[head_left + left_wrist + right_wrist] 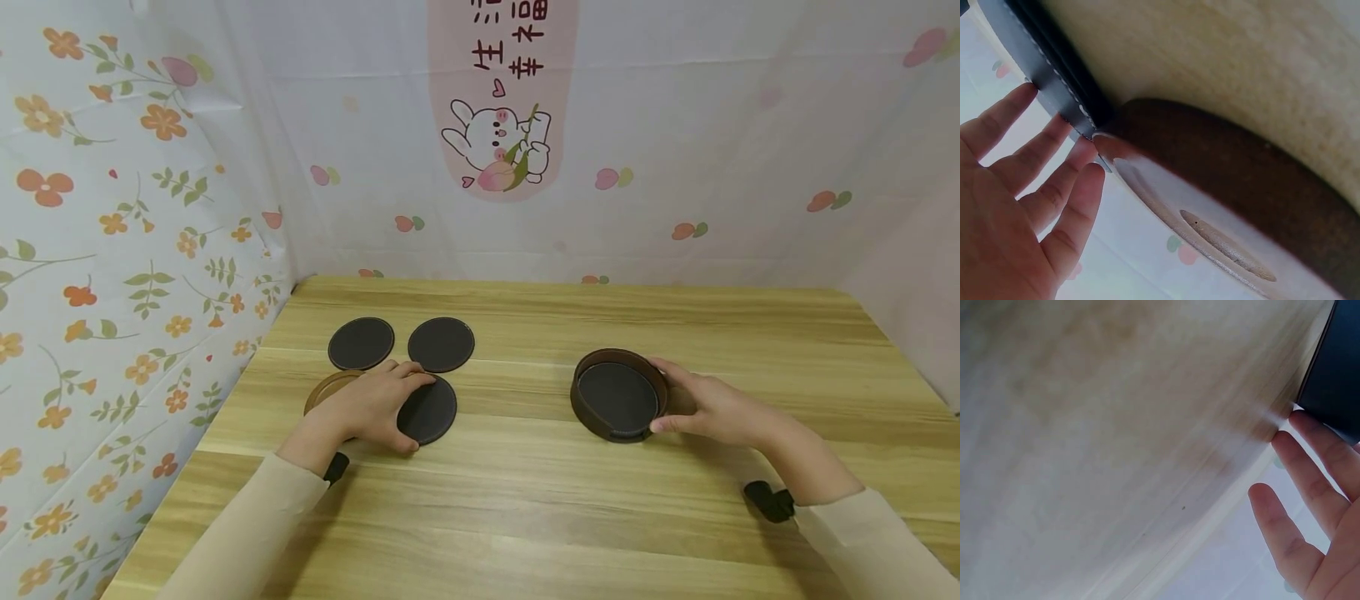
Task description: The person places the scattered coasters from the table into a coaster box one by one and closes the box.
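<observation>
My left hand spans a round black coaster, thumb at its near edge and fingertips at its far edge. In the left wrist view the fingers meet the coaster's stitched rim. Partly hidden under that hand is a round wooden piece; the left wrist view shows a recess in its face. My right hand holds the right side of a dark brown round coaster holder, thumb at the front and fingers behind. A black disc lies inside the holder.
Two more black coasters, a left one and a right one, lie flat behind my left hand. The wood-grain table ends at a patterned cloth at the back, with a floral cloth along the left.
</observation>
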Demonstrator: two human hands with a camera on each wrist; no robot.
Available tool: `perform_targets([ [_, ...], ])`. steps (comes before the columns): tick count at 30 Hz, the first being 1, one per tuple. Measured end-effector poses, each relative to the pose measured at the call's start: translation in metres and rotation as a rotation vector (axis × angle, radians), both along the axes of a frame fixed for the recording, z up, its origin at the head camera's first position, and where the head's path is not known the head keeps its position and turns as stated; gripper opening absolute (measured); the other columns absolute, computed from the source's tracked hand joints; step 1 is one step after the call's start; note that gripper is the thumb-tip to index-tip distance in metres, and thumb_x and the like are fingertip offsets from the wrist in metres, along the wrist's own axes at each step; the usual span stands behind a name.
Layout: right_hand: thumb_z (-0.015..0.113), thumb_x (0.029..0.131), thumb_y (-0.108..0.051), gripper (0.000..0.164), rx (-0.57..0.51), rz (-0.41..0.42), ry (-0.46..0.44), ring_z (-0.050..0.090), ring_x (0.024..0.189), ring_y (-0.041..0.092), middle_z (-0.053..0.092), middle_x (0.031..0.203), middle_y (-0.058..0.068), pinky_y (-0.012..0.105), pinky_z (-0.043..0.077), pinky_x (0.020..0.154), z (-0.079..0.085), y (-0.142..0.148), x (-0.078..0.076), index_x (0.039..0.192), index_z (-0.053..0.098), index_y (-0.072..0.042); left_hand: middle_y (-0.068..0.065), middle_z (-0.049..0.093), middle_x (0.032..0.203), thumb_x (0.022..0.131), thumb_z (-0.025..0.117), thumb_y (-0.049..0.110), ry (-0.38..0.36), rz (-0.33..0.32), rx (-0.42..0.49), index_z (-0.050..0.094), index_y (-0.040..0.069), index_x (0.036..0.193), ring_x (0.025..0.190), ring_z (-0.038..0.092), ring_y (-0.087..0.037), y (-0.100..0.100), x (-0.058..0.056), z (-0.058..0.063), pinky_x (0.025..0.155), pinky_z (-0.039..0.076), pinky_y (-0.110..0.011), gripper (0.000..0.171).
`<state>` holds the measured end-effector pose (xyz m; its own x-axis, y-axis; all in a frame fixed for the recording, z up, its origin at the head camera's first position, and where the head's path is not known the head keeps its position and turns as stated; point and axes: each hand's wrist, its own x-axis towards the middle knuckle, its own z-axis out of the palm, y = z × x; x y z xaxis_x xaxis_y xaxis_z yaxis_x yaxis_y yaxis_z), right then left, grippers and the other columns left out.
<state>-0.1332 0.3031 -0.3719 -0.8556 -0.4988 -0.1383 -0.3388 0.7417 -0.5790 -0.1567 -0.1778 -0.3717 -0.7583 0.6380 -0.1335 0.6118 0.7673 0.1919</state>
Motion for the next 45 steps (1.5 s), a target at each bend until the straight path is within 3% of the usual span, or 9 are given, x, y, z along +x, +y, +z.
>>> perform_targets([
  [9,0.073,0.088,-0.038,0.097,-0.007,0.005,0.012,0.046,0.132,0.052,0.047,0.144,0.034,0.067,0.039,0.101,0.001,-0.001,0.001,0.154,0.020,0.007,-0.011,0.050,0.143,0.065,0.083,0.045,0.009,-0.006,0.006,0.052,0.011,0.141,0.118,0.051,-0.027,0.000,0.000,0.001,0.094,0.049,-0.043,0.089],
  [25,0.071,0.089,-0.043,0.098,-0.006,-0.009,-0.006,0.044,0.134,0.051,0.043,0.147,0.033,0.066,0.038,0.102,0.001,-0.001,0.002,0.155,0.018,0.005,-0.013,0.048,0.145,0.068,0.082,0.048,-0.014,-0.005,0.014,0.050,0.013,0.144,0.128,0.049,-0.032,0.005,-0.001,0.003,0.101,0.047,-0.048,0.090],
  [45,0.072,0.089,-0.039,0.097,0.001,-0.012,-0.013,0.044,0.134,0.052,0.043,0.147,0.035,0.068,0.038,0.102,0.002,-0.002,0.002,0.156,0.017,0.005,-0.007,0.049,0.142,0.068,0.081,0.047,0.003,-0.054,0.031,0.051,0.014,0.143,0.121,0.050,-0.027,0.023,-0.009,0.004,0.094,0.050,-0.042,0.088],
])
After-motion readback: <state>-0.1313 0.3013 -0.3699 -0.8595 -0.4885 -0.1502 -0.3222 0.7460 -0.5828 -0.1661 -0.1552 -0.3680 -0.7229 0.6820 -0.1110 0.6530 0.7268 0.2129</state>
